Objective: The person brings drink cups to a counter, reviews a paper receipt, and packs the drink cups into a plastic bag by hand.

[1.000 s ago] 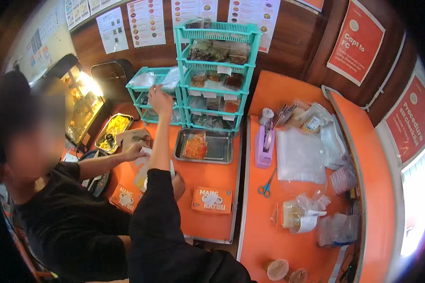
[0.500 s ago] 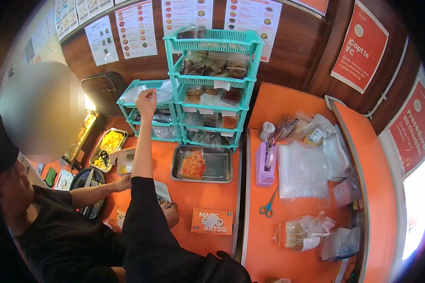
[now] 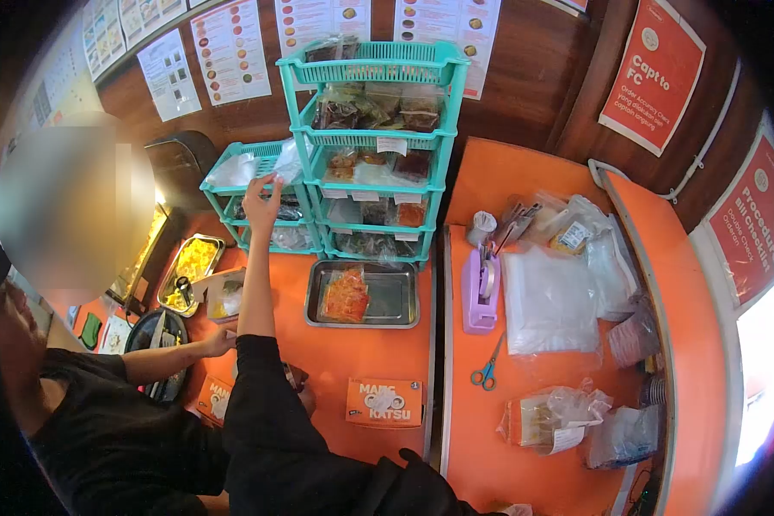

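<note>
My left hand reaches up to the small turquoise rack at the back. Its thumb and fingertips are pinched on the lower edge of a clear plastic bag at the rack's top tier. More clear plastic lies on that tier, left of my fingers. My right hand is out of view. Below my black sleeve, a co-worker's hand is over the counter beside an open box. Another hand, apparently the co-worker's, is mostly hidden behind my sleeve.
A taller turquoise rack holds packed bags. Before it, a metal tray carries a bag of orange shreds. An orange box sits nearer. Rightward are a purple tape dispenser, scissors and plastic bags.
My left hand has lowered slightly, with the clear bag now showing to its right at the fingertips. The co-worker's partly hidden hand has slipped further behind my sleeve. The view has shifted slightly.
</note>
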Demonstrator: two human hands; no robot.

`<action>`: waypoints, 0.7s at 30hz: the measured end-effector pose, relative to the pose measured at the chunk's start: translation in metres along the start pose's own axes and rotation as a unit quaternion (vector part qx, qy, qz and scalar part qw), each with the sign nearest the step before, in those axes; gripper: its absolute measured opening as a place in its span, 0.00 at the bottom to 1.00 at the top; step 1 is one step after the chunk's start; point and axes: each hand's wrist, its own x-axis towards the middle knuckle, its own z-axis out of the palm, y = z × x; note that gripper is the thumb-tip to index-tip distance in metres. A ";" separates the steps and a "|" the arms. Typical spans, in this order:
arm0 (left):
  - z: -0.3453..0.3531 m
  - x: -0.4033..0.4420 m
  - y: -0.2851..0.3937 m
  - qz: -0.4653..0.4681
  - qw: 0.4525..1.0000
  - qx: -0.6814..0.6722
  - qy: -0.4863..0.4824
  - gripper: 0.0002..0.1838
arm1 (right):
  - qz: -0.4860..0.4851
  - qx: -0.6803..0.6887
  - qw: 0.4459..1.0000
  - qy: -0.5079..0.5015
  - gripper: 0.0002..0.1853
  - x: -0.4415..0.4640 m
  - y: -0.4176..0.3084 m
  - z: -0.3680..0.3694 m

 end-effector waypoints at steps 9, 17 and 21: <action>-0.004 0.004 -0.006 0.057 0.986 0.125 -0.097 0.12 | -0.150 -0.119 0.980 0.060 0.18 -0.015 -0.032 -0.007; -0.020 0.009 0.006 0.100 0.987 0.107 -0.061 0.07 | -0.405 -0.022 0.902 0.150 0.19 -0.004 -0.010 0.000; -0.032 0.024 -0.005 0.072 0.987 0.064 -0.128 0.05 | -0.167 -0.105 0.978 0.067 0.19 -0.019 -0.039 -0.022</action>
